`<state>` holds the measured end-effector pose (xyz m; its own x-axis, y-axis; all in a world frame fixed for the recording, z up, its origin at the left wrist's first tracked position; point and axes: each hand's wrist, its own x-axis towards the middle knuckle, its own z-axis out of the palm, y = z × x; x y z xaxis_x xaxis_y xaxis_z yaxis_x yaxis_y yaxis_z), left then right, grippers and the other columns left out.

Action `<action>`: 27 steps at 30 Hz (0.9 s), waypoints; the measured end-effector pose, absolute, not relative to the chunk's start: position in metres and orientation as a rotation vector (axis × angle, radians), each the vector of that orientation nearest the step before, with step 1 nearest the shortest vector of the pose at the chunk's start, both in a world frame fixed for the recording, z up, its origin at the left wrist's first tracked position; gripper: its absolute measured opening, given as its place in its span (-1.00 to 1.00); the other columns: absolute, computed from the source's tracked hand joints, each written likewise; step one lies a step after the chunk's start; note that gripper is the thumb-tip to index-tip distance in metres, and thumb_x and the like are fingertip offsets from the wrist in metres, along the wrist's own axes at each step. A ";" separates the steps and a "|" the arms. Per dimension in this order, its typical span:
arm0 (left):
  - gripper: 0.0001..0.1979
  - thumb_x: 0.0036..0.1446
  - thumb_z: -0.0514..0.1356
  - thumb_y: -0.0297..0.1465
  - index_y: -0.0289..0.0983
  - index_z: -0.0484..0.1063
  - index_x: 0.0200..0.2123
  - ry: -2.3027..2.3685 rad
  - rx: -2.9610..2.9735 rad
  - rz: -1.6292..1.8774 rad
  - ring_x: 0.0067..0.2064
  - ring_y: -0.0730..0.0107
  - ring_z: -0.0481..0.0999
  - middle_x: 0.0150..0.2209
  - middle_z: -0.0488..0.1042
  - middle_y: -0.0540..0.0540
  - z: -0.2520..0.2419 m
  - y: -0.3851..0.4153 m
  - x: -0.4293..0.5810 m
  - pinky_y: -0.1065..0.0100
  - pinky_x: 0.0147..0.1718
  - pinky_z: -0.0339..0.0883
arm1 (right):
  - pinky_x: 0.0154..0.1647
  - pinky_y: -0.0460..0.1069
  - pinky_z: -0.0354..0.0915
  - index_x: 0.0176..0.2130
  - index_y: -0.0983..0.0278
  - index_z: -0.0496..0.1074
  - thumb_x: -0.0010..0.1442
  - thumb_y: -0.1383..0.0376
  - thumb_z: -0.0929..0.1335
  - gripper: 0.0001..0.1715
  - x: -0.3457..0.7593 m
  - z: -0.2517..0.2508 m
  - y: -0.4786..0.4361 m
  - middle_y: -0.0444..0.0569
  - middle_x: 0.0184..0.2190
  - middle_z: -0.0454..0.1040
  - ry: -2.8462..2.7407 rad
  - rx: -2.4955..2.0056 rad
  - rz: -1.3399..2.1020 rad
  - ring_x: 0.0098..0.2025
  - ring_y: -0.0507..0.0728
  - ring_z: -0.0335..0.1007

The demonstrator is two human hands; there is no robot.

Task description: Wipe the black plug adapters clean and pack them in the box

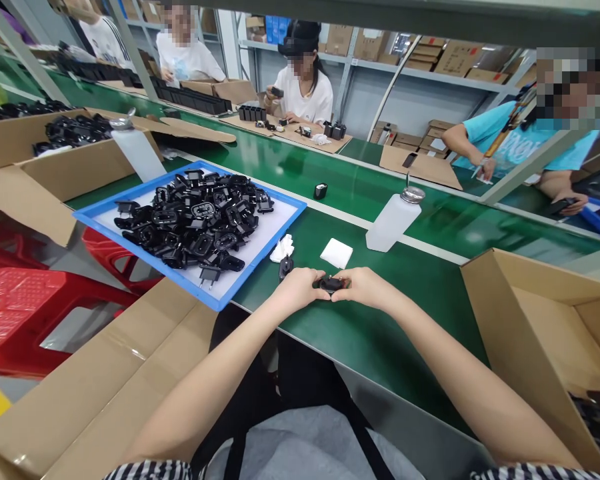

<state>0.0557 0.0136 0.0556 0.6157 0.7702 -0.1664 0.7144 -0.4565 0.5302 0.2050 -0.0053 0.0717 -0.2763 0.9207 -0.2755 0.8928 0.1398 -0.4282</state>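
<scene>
Both of my hands meet over the green bench, pinching one small black plastic part (pixel 331 285) between them. My left hand (pixel 300 288) grips its left side, and my right hand (pixel 365 287) has its right side; the fingers cover its ends. Just left of my left hand stands another black part (pixel 286 267), with a crumpled white tissue (pixel 283 249) behind it. A folded white cloth (pixel 337 253) lies beyond my hands. To the left, a blue-rimmed tray (pixel 215 303) carries a heap of black plug parts (pixel 200 213), some with two pins showing.
A white pump bottle (pixel 394 220) stands behind my right hand, another bottle (pixel 137 150) past the tray. An open cardboard box (pixel 515 333) is at right, red stools (pixel 20 320) at left. A black piece (pixel 321 191) lies on the green belt (pixel 260 157). Co-workers sit opposite.
</scene>
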 end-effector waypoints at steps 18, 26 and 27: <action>-0.42 -0.18 0.17 -0.32 -0.33 0.06 -0.06 1.845 1.846 0.829 -0.05 0.18 0.24 -0.08 0.18 -0.22 0.030 -0.033 0.026 0.25 -0.16 0.21 | -0.35 -0.08 0.22 -0.21 0.27 0.32 -0.11 0.41 0.35 -0.63 0.203 0.070 0.018 -0.11 -0.38 0.38 -2.272 -1.596 1.010 -0.42 0.03 0.32; -0.11 -0.34 0.24 -0.26 -0.37 -0.20 0.02 1.682 1.637 1.014 -0.01 0.15 0.18 -0.05 0.13 -0.25 0.007 -0.005 0.042 0.23 -0.10 0.16 | -0.25 -0.05 0.25 -0.07 0.31 0.15 -0.08 0.50 0.30 -0.47 0.177 0.054 0.038 -0.01 -0.27 0.35 -2.271 -1.404 1.073 -0.32 0.04 0.33; -0.16 -0.31 0.22 -0.27 -0.38 -0.16 0.01 1.704 1.634 1.024 -0.01 0.15 0.18 -0.06 0.13 -0.26 0.007 -0.004 0.044 0.23 -0.12 0.18 | -0.25 -0.04 0.25 -0.06 0.31 0.13 -0.07 0.50 0.30 -0.46 0.179 0.058 0.038 0.00 -0.26 0.35 -2.315 -1.406 1.055 -0.30 0.04 0.32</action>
